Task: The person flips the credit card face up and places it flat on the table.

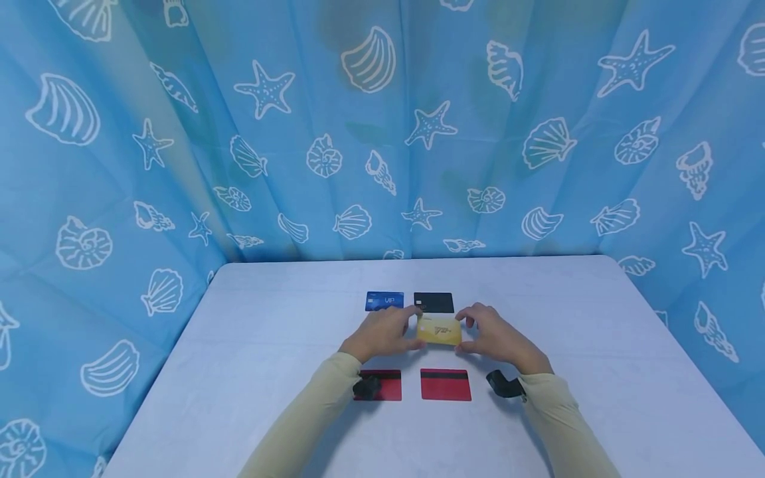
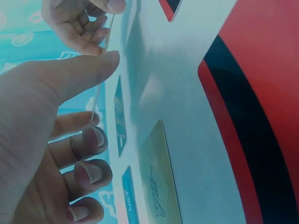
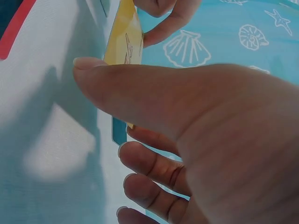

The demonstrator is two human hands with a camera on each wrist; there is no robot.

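Both hands hold one yellow bank card (image 1: 439, 330) just above the white table, tilted with its face toward me. My left hand (image 1: 385, 330) pinches its left end between thumb and index finger. At the right end, my right hand (image 1: 490, 334) pinches it the same way. The left wrist view shows the held card almost edge-on. Beneath the left hand lies a second yellow card (image 2: 161, 182), covered by that hand in the head view. Just behind the hands are a blue VIP card (image 1: 385, 300) and a black card (image 1: 434, 303).
Two red cards with black stripes lie nearer me, a left red card (image 1: 390, 386) partly behind a black wrist device (image 1: 366, 387), and a right red card (image 1: 445, 385). A blue seashell curtain (image 1: 382, 133) hangs behind the white table (image 1: 269, 318).
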